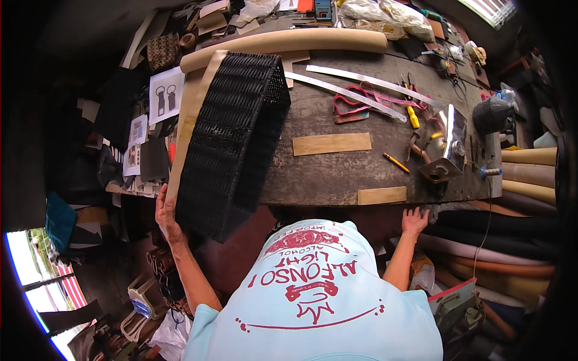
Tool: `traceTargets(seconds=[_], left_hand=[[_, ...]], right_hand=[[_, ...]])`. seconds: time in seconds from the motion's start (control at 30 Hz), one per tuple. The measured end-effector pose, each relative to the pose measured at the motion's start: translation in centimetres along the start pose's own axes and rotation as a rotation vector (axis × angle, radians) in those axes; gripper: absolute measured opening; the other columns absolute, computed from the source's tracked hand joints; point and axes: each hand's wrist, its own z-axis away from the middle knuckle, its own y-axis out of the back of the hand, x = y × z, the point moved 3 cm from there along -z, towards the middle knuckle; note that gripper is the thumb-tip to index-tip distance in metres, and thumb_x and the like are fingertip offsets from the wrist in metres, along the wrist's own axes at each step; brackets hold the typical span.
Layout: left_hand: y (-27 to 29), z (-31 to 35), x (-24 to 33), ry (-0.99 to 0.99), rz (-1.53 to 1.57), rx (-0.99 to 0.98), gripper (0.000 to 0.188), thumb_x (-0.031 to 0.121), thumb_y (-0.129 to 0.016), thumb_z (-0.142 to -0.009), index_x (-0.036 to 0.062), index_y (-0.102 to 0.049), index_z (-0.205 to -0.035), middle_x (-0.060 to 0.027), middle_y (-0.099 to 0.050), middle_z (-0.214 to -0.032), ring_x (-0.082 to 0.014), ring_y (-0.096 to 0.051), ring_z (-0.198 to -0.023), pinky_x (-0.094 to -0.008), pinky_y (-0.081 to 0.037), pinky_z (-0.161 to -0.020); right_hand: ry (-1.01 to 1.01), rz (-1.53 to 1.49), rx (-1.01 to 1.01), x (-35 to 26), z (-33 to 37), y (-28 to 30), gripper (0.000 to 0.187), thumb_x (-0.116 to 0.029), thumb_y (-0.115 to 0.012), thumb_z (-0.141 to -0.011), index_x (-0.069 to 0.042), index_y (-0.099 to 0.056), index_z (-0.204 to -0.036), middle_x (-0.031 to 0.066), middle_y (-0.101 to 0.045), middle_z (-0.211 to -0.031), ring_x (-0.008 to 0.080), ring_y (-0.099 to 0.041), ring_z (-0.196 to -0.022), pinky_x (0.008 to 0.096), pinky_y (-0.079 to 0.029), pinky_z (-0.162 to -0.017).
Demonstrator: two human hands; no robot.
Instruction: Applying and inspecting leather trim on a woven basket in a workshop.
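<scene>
A long black woven basket [224,126] with a rectangular frame lies on the left part of the worktable, its near end reaching past the table edge. A tan strip [191,123] runs along its left side. My left hand [168,219] is at the strip's near end, fingers stretched upward alongside it; its thumb is partly hidden. Over at the table's front right edge, my right hand [414,221] has its fingers spread and holds nothing. Closest to it is a short flat wooden piece [382,195] on the tabletop.
Behind the basket lies a tan roll [289,46]. Metal rulers [346,93], a yellow-handled tool [413,117], a pencil [396,162], a wooden strip [332,144] and a shiny metal box [445,144] sit on the worktable [325,177]. Material rolls [530,157] are stacked at right.
</scene>
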Motion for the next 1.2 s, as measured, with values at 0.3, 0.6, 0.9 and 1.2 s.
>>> traceTargets(seconds=[0.3, 0.6, 0.9, 1.2], left_hand=[[-0.9, 0.1, 1.1, 0.065, 0.061, 0.003, 0.06, 0.033, -0.07, -0.087, -0.003, -0.05, -0.13, -0.009, -0.059, -0.12, -0.0153, -0.054, -0.114, -0.0279, -0.036, -0.104], [-0.6, 0.2, 0.6, 0.037, 0.122, 0.027, 0.056, 0.026, -0.071, -0.087, -0.0037, -0.05, -0.13, -0.0105, -0.057, -0.123, -0.0176, -0.054, -0.115, -0.0297, -0.037, -0.104], [-0.8, 0.2, 1.3, 0.076, 0.163, 0.026, 0.062, 0.028, -0.075, -0.083, -0.0031, -0.05, -0.131, -0.0126, -0.057, -0.124, -0.0189, -0.053, -0.117, -0.0313, -0.038, -0.104], [-0.1, -1.7, 3.2, 0.198, 0.093, -0.171, 0.063, 0.024, -0.078, -0.081, -0.0018, -0.051, -0.132, -0.0142, -0.057, -0.123, -0.0196, -0.053, -0.117, -0.0304, -0.038, -0.102]], right_hand=[[-0.03, 0.226, 0.154, -1.0, -2.4, -0.2, 0.077, -0.043, -0.06, -0.088, -0.01, -0.024, -0.148, 0.0122, -0.016, -0.158, 0.0315, -0.013, -0.146, 0.0498, -0.014, -0.116], [-0.006, 0.539, 0.182, -1.4, -4.3, -2.8, 0.082, -0.044, -0.065, -0.082, -0.011, -0.03, -0.148, 0.0189, -0.016, -0.157, 0.0351, -0.006, -0.146, 0.0517, -0.008, -0.115], [0.022, 0.649, 0.335, -1.7, -6.7, -1.8, 0.07, -0.046, -0.059, -0.083, -0.013, -0.041, -0.142, 0.0107, -0.041, -0.146, 0.0389, -0.03, -0.136, 0.0668, -0.012, -0.107], [0.02, 0.616, 0.275, -2.8, -6.0, -3.3, 0.084, -0.053, -0.063, -0.077, -0.013, -0.036, -0.146, 0.0112, -0.026, -0.155, 0.0392, -0.016, -0.143, 0.0645, -0.004, -0.11]])
